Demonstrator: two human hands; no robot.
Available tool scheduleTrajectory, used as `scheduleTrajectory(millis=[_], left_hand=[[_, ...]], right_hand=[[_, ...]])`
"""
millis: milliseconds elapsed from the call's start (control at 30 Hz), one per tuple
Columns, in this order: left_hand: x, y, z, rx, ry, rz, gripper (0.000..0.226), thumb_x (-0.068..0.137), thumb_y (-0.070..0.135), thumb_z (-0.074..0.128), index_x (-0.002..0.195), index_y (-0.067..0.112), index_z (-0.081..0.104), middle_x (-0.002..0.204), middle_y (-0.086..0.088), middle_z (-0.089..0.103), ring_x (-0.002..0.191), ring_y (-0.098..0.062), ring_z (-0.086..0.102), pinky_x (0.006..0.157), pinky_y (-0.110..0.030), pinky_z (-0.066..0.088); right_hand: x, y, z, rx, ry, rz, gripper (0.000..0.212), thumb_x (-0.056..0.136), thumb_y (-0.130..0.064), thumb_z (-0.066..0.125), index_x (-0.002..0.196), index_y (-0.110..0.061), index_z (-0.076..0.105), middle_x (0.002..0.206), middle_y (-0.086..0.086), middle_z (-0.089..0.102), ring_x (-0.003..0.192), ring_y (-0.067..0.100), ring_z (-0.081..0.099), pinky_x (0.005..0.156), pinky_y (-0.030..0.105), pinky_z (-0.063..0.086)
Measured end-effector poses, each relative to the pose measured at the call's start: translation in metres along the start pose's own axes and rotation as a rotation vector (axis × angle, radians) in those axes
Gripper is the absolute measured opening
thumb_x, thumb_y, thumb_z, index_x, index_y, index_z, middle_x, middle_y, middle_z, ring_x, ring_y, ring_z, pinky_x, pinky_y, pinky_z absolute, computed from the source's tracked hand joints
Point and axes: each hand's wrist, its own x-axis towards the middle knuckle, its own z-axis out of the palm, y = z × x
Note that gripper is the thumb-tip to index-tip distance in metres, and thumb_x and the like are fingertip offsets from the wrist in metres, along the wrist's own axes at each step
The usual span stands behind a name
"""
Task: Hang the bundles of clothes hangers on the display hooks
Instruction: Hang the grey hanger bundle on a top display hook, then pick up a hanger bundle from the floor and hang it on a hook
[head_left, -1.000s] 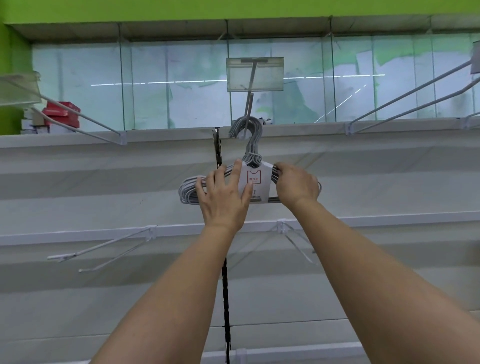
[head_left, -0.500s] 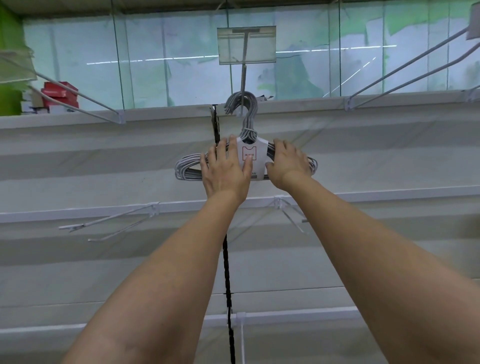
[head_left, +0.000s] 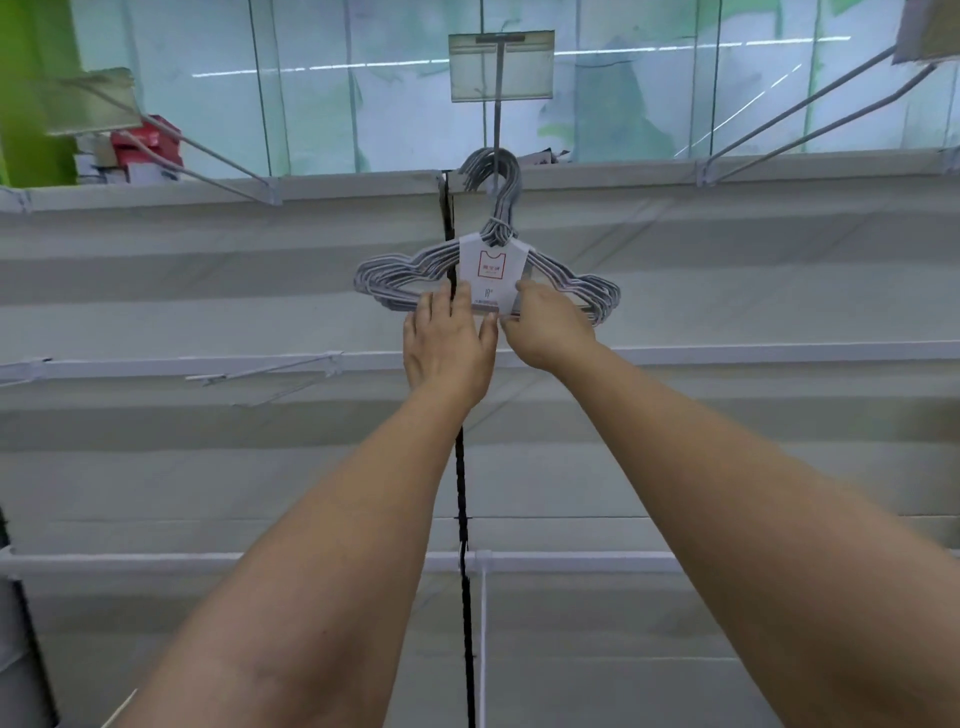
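A bundle of grey wire clothes hangers (head_left: 405, 273), bound by a white paper label (head_left: 491, 270), hangs with its hook ends over the centre display hook (head_left: 498, 124). That hook carries a clear price-tag holder (head_left: 501, 65) at its front end. My left hand (head_left: 449, 343) lies with its fingers stretched flat against the bundle's bottom bar, left of the label. My right hand (head_left: 550, 327) has its fingers curled around the bottom bar at the label's lower right corner.
Bare wire display hooks stick out at the upper left (head_left: 208, 150), upper right (head_left: 805, 119) and lower left (head_left: 270, 369). A black slotted upright (head_left: 462, 467) runs down the white back panel. Red boxes (head_left: 148, 145) sit behind the glass at the far left.
Both hands slid down from the bundle's shoulders to its bottom bar. The bundle's hook ends now sit over the display hook. The view has tilted, so the shelf looks higher.
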Motion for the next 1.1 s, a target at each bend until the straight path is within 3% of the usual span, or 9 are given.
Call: scheduleTrajectory(millis=[100, 300, 433, 733, 1100], left_hand=[[-0.020, -0.010, 0.000, -0.003, -0.053, -0.030, 0.056, 0.101, 0.042, 0.027, 0.150, 0.015, 0.021, 0.157, -0.006, 0.022, 0.144, -0.023, 0.017, 0.117, -0.038, 0.013], [-0.069, -0.030, 0.002, -0.056, -0.185, -0.101, 0.053, 0.101, 0.038, 0.028, 0.149, 0.015, 0.024, 0.153, -0.006, 0.028, 0.139, -0.025, 0.026, 0.111, -0.039, 0.022], [-0.110, -0.046, 0.010, -0.056, -0.284, -0.098, 0.050, 0.101, 0.035, 0.030, 0.146, 0.015, 0.029, 0.148, -0.006, 0.036, 0.133, -0.026, 0.034, 0.106, -0.039, 0.029], [-0.206, -0.066, 0.027, -0.108, -0.500, -0.029, 0.052, 0.101, 0.036, 0.029, 0.148, 0.014, 0.027, 0.151, -0.007, 0.033, 0.136, -0.026, 0.032, 0.112, -0.040, 0.026], [-0.313, -0.032, 0.030, -0.227, -0.720, 0.101, 0.048, 0.101, 0.036, 0.031, 0.143, 0.012, 0.034, 0.145, -0.009, 0.039, 0.131, -0.028, 0.038, 0.105, -0.039, 0.032]], right_hand=[[-0.021, -0.015, 0.005, 0.009, -0.041, -0.018, 0.039, 0.096, -0.023, 0.046, 0.133, -0.009, 0.044, 0.133, 0.012, 0.051, 0.120, 0.030, 0.049, 0.089, 0.036, 0.041], [-0.070, -0.026, 0.028, 0.056, -0.104, 0.036, 0.039, 0.097, -0.021, 0.045, 0.135, -0.010, 0.045, 0.137, 0.010, 0.050, 0.125, 0.029, 0.047, 0.095, 0.035, 0.040], [-0.108, -0.018, 0.054, 0.050, -0.168, 0.136, 0.039, 0.098, -0.020, 0.043, 0.135, -0.008, 0.045, 0.137, 0.012, 0.051, 0.125, 0.030, 0.048, 0.096, 0.036, 0.041], [-0.213, 0.007, 0.090, -0.033, -0.268, 0.419, 0.039, 0.099, -0.023, 0.041, 0.135, -0.008, 0.043, 0.135, 0.011, 0.052, 0.124, 0.030, 0.049, 0.095, 0.036, 0.041], [-0.350, 0.047, 0.090, -0.077, -0.322, 0.723, 0.041, 0.097, -0.023, 0.044, 0.135, -0.008, 0.046, 0.138, 0.015, 0.051, 0.126, 0.033, 0.048, 0.101, 0.037, 0.040]])
